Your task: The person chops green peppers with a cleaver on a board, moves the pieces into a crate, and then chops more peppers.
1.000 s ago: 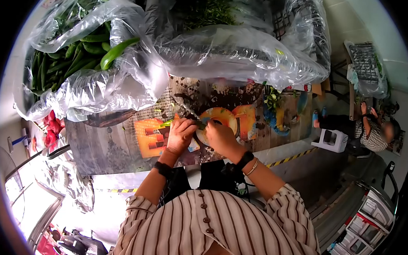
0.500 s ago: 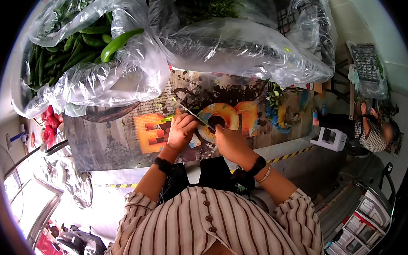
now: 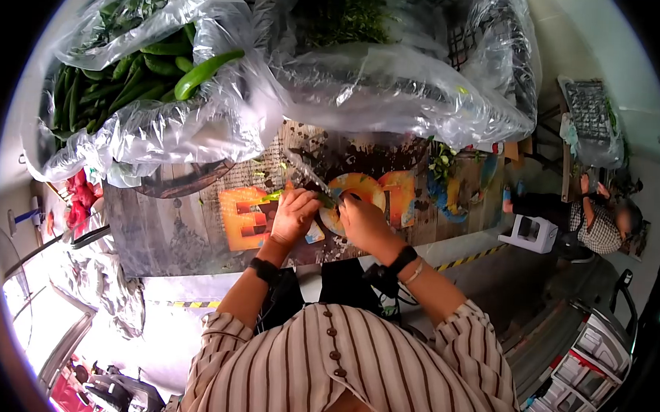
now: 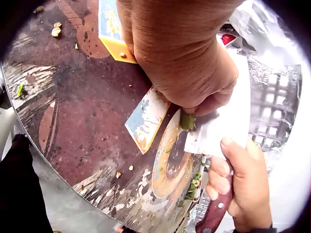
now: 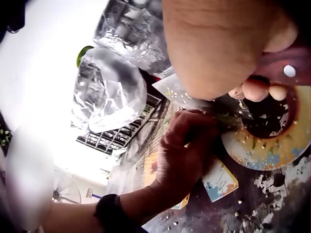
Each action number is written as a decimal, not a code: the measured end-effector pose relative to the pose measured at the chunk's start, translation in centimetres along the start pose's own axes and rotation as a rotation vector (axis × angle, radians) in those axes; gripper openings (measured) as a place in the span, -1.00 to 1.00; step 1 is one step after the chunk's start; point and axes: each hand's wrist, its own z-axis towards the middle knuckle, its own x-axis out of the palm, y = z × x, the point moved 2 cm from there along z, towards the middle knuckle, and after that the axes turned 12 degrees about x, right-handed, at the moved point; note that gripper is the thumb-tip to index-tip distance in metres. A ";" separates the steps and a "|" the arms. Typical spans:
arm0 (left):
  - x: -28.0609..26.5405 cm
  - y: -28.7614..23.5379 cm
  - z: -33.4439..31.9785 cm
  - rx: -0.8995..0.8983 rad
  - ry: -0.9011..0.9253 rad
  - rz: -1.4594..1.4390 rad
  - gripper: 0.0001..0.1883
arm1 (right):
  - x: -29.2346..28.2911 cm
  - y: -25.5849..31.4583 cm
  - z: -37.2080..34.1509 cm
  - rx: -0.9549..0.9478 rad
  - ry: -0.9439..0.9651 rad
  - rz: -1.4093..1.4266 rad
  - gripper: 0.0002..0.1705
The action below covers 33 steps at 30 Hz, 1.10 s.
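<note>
My left hand point(image 3: 294, 213) grips a long green pepper over the printed table top point(image 3: 174, 232). The pepper's cut end point(image 4: 186, 120) shows below the fingers in the left wrist view, beside the blade. In my right hand point(image 3: 366, 224) is a broad-bladed knife point(image 3: 306, 170), its fingers wrapped round the dark red riveted handle point(image 4: 218, 211). The blade slants away to the far left, with small pale and green bits stuck to it in the right wrist view. Most of the pepper is hidden inside the left hand.
A plastic-lined crate of green peppers point(image 3: 121, 86) stands at the far left, one larger pepper point(image 3: 207, 74) on its edge. Beside it is a lined crate point(image 3: 401, 84) with leafy greens. Green scraps lie on the table. Another person point(image 3: 602, 218) sits at the right.
The right hand with the knife swung out to the right half a second ago and has come back close to the left hand. The left hand keeps its grip on the pepper.
</note>
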 end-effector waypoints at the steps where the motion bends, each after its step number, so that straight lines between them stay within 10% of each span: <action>1: -0.2 -0.1 0.1 0.006 -0.001 0.001 -0.76 | -0.8 0.6 -0.5 0.008 0.044 -0.044 -0.84; 33: 0.2 0.2 -0.5 -0.014 -0.012 -0.024 -0.77 | -1.4 0.9 -1.9 0.105 0.187 -0.087 -0.82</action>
